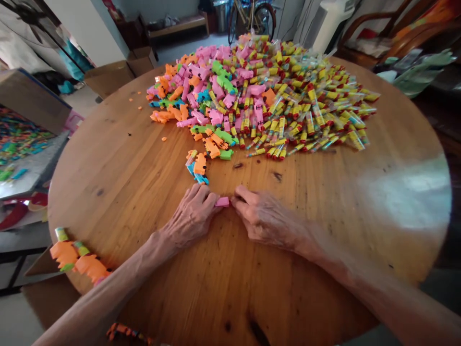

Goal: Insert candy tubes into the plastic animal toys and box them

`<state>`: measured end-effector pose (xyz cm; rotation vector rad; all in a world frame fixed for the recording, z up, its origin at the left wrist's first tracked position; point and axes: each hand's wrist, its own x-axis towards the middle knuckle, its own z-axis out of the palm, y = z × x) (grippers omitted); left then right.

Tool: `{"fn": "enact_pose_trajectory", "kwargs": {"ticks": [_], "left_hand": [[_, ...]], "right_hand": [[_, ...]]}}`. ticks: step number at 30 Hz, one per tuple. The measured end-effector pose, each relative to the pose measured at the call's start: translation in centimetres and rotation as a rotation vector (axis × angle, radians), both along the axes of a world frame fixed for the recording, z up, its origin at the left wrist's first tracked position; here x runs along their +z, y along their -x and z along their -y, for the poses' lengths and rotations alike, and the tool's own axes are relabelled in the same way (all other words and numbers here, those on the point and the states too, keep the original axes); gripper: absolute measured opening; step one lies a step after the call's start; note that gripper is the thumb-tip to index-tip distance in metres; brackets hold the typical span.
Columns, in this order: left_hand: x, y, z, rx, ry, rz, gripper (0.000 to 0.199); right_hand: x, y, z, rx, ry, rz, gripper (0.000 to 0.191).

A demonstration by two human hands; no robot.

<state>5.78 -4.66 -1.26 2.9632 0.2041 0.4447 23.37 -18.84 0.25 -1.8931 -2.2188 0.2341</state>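
The left fingers (211,201) pinched a pink plastic piece (222,202), the right fingers (241,205) curled at its other end, their hold impossible to tell, while beyond them lay yellow-labelled tubes (317,109), lettering too small to read, and the counter (324,202) stretched rightward to its rounded edge (447,192).

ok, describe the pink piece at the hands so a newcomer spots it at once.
Find the round wooden table, then the left hand and right hand facing each other over its middle. In the narrow gap between them, a small pink piece pokes out of the left one. Unlike the pink pieces heaped beyond, it sits between the hands.
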Motion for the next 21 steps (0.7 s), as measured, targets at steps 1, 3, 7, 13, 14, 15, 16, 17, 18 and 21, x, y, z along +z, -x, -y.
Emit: {"fn": "enact_pose_trajectory", "kwargs": {"ticks": [1,3,7,13,14,15,16,17,18,21], "left_hand": [[-0.1,0.1,0.0,0.015,0.002,-0.003,0.018],[-0.3,0.1,0.0,0.043,0.004,-0.006,0.019],[-0.5,0.1,0.0,0.055,0.013,-0.008,0.024],[0.4,2.3,-0.2,0.032,-0.022,-0.030,0.022],[0.6,3.4,-0.3,0.049,-0.028,-0.029,0.023],[0.9,4.9,-0.5,0.083,-0.034,-0.028,0.024],[1.1,6.5,-0.8,0.123,-0.040,-0.026,0.025],[1.3,8.3,-1.1,0.166,-0.048,-0.025,0.026],[1.5,10.2,-1.5,0.214,-0.059,-0.027,0.026],[2.0,14.7,-2.6,0.371,-0.145,-0.001,0.021]], "right_hand": [[-0.1,0.0,0.0,-0.002,-0.001,-0.001,0.021],[-0.5,0.2,0.0,0.004,-0.013,-0.003,0.022],[-1.0,0.6,0.4,-0.004,-0.047,-0.039,0.025],[0.2,0.6,-0.5,-0.094,-0.140,-0.180,0.019],[0.6,0.7,-1.2,-0.130,-0.171,-0.172,0.022],[1.1,0.9,-2.1,-0.175,-0.200,-0.154,0.024],[1.5,1.2,-3.2,-0.223,-0.223,-0.131,0.026],[2.0,1.6,-4.3,-0.263,-0.229,-0.111,0.027],[2.5,2.0,-5.4,-0.291,-0.223,-0.096,0.029],[3.4,3.2,-8.6,-0.332,-0.194,-0.083,0.032]]}}
